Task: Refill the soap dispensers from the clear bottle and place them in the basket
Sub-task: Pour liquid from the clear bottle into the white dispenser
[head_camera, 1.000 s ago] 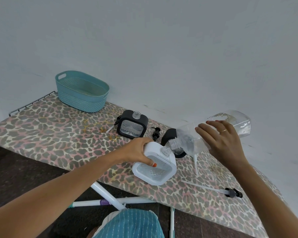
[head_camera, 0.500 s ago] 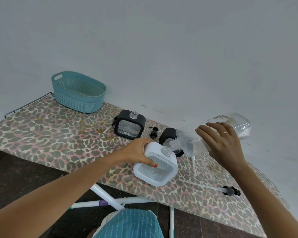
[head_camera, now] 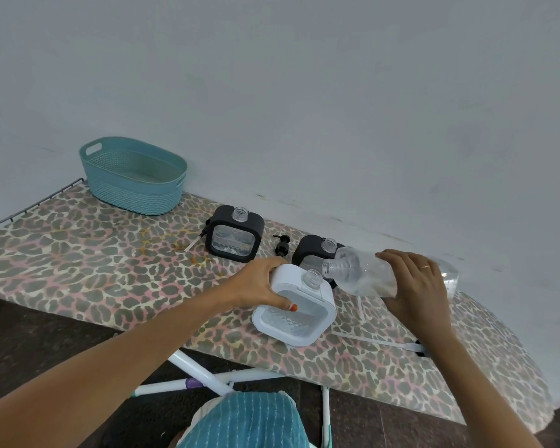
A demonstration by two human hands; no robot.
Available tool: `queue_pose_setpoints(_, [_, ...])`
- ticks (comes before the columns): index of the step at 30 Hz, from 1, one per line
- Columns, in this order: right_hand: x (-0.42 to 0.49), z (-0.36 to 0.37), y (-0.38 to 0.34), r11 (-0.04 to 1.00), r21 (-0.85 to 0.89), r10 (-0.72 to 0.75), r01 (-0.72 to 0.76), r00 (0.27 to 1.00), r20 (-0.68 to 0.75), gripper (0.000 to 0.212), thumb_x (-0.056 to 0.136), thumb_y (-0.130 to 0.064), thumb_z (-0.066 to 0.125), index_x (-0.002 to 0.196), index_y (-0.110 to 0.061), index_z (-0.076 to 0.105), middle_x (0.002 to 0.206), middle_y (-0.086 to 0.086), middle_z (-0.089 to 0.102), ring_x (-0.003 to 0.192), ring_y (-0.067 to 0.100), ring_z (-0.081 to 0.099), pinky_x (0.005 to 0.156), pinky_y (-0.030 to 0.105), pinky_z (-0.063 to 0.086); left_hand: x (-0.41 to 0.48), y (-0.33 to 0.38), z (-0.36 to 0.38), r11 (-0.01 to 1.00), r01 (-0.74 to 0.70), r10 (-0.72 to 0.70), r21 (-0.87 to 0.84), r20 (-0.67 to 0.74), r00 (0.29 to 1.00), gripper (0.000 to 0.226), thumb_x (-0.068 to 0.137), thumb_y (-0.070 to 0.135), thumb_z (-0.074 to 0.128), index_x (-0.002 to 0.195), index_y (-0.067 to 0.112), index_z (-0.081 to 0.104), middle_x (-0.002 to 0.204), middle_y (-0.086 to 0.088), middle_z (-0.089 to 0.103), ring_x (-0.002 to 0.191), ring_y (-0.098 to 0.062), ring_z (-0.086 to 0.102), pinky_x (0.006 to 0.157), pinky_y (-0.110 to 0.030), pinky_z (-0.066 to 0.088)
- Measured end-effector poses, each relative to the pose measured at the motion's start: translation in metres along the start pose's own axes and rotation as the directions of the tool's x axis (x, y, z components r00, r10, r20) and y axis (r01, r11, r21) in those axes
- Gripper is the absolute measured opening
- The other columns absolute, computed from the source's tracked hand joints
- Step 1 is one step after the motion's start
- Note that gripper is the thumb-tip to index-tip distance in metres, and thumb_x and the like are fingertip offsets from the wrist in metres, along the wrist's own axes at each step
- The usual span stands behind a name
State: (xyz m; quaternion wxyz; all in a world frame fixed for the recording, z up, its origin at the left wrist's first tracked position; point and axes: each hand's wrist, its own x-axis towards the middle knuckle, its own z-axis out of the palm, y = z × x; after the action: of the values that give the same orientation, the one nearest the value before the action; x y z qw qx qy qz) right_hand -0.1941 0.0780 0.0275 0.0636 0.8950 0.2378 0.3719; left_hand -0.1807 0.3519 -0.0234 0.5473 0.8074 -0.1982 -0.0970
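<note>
White dispenser is gripped at top corner by L hand. Clear bottle, nearly flat, is clasped by R hand w/ curled fingers, mouth beside dispenser neck.

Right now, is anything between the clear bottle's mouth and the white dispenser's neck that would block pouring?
Nothing visible does. The clear bottle, held in the right hand, points its uncapped mouth at the open neck of the white dispenser, close beside it. The left hand grips the dispenser's side, off the neck.

Leopard-print ironing board on white legs against pale wall, dark floor.
</note>
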Motion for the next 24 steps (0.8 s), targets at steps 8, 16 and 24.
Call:
queue_pose_setpoints(8, [-0.027,-0.005,-0.002,0.918,0.251,0.299,-0.306,0.952,0.065,0.072,0.05,-0.019,0.09,0.108,-0.007,0.048,0.093,0.017,0.066,0.077,0.038,0.063,0.063,0.039,0.047,0.02,0.013,0.018,1.0,-0.03,0.03,0.001,-0.011,0.999,0.052,0.057,0.021,0.086,0.1,0.025,0.057,0.099,0.006,0.063,0.094,-0.014,0.062,0.082,-0.027,0.053])
queue_pose_setpoints(16, [-0.066,-0.011,0.037,0.603,0.455,0.662,-0.655,0.729,0.172,0.074,0.056,-0.023,0.088,0.112,0.004,0.046,0.104,0.014,0.049,0.093,0.018,0.044,0.074,0.014,0.033,0.059,0.035,0.063,0.998,-0.044,0.044,-0.036,0.002,0.999,0.051,0.061,0.016,0.085,0.103,0.02,0.056,0.103,0.0,0.063,0.098,-0.017,0.062,0.083,-0.031,0.053])
queue_pose_setpoints(24, [-0.112,-0.017,0.086,0.391,0.567,0.815,-0.725,0.559,0.153,0.066,0.054,-0.028,0.088,0.101,-0.014,0.043,0.1,0.009,0.05,0.09,0.02,0.049,0.075,0.027,0.04,0.124,0.052,0.125,0.997,-0.027,0.025,-0.069,-0.026,0.999,0.051,0.061,0.017,0.084,0.103,0.022,0.054,0.102,0.001,0.062,0.096,-0.019,0.061,0.083,-0.035,0.053])
